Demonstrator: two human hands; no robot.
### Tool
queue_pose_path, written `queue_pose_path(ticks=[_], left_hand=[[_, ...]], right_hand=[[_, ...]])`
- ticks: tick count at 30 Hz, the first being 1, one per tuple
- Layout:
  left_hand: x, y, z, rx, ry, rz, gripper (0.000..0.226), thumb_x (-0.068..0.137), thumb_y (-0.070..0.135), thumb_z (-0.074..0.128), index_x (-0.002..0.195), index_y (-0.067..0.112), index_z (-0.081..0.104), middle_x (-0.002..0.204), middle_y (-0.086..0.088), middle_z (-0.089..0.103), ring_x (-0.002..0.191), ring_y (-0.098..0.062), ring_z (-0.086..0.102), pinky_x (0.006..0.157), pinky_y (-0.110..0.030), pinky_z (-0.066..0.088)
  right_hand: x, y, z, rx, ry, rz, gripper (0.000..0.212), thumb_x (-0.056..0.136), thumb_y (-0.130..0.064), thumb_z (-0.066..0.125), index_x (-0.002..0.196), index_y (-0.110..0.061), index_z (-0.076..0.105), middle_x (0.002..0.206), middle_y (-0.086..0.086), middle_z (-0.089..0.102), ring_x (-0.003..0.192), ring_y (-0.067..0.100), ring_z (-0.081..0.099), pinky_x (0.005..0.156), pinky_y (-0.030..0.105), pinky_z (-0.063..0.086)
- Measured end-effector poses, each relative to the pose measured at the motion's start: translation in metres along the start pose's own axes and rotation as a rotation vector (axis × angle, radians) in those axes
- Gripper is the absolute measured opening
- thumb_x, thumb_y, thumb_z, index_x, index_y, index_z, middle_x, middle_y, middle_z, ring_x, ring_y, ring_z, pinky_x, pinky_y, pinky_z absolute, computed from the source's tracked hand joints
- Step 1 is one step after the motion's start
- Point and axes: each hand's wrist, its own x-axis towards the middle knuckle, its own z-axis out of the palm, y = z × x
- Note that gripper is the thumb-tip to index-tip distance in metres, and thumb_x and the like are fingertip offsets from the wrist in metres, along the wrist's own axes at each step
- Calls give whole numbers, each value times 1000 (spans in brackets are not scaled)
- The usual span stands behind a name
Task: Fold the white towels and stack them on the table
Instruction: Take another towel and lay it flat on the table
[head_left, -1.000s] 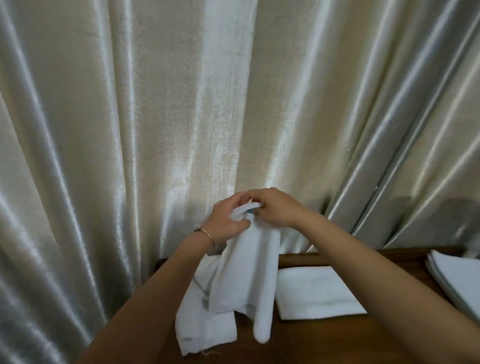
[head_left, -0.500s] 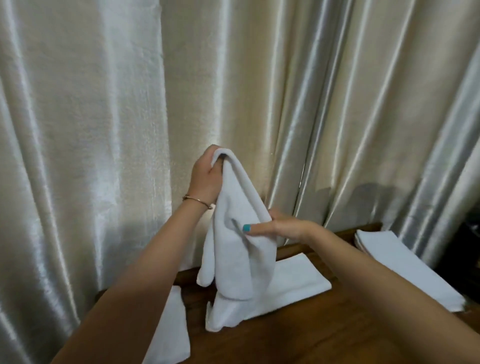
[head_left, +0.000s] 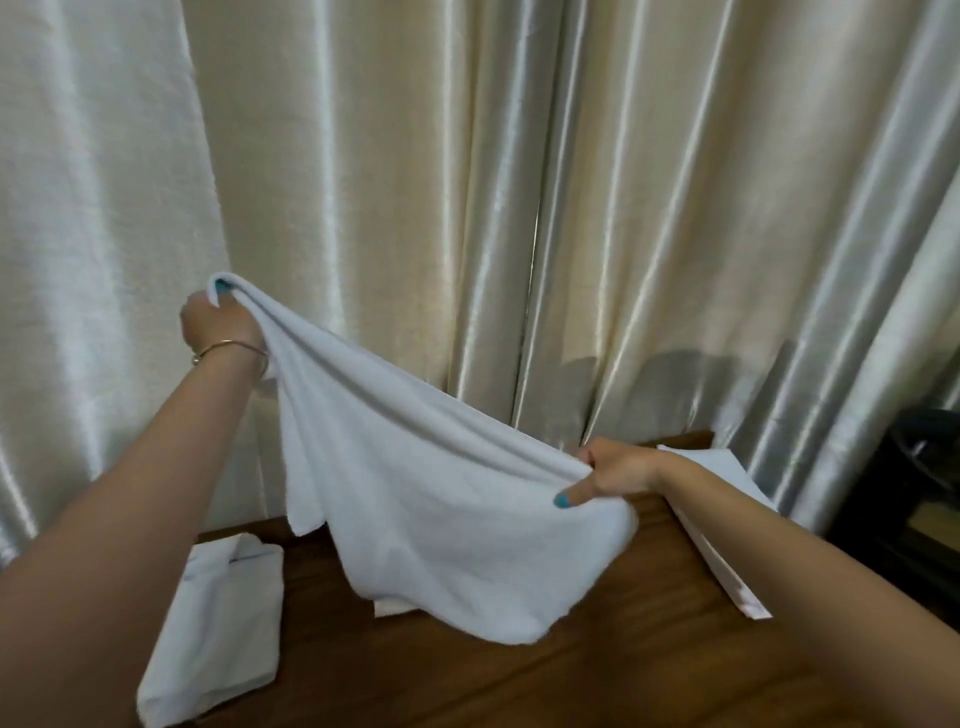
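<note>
Opening-out step: we are pinching one white towel (head_left: 415, 499) taut between left hand (head_left: 221, 325) and right hand (head_left: 615, 470), fingers curled on opposite corners; next, joining corners over the tabletop (head_left: 597, 675).

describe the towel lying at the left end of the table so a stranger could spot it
On the dark wooden table, find the left end, under the left arm. The loosely folded towel lies flat there, rumpled, unlike the spread towel held in the air.
</note>
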Motion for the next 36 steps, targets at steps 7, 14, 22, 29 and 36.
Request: queue_pose_path(ticks=[7,14,22,29,36], left_hand=[[-51,-24,10,256,-132,-98,41,95,17,40,117,-14,56,128,-34,52,121,-44,50,98,-43,39],[-92,-52,27,475,-484,-80,39,78,33,63,86,-5,62,79,-19,61,63,-30,53,51,-30,36],[-101,-56,39,350,-842,-63,33,76,53,69,80,21,74,78,-2,72,70,-20,67,52,-24,47],[-96,-78,39,305,-944,158,22,88,37,63,85,19,74,91,0,72,83,-13,62,71,-23,44],[-88,-99,16,257,-903,177,26,91,33,59,77,12,68,81,-5,65,80,-22,57,72,-30,39]], right_hand=[[4,43,-16,206,175,27,52,75,-59,72,47,-24,46,44,-11,47,43,6,48,47,20,33],[10,43,-28,672,329,98,29,80,-38,64,80,-10,68,75,4,68,70,21,65,68,31,51],[-3,66,-51,813,461,54,25,93,-17,61,70,-16,53,65,4,53,51,14,52,51,20,40],[-20,90,-59,627,591,205,23,84,-23,74,66,-14,63,62,3,58,50,14,57,44,17,43],[-42,116,-62,325,576,288,37,58,-31,92,82,-12,71,80,7,71,73,24,67,72,37,56]])
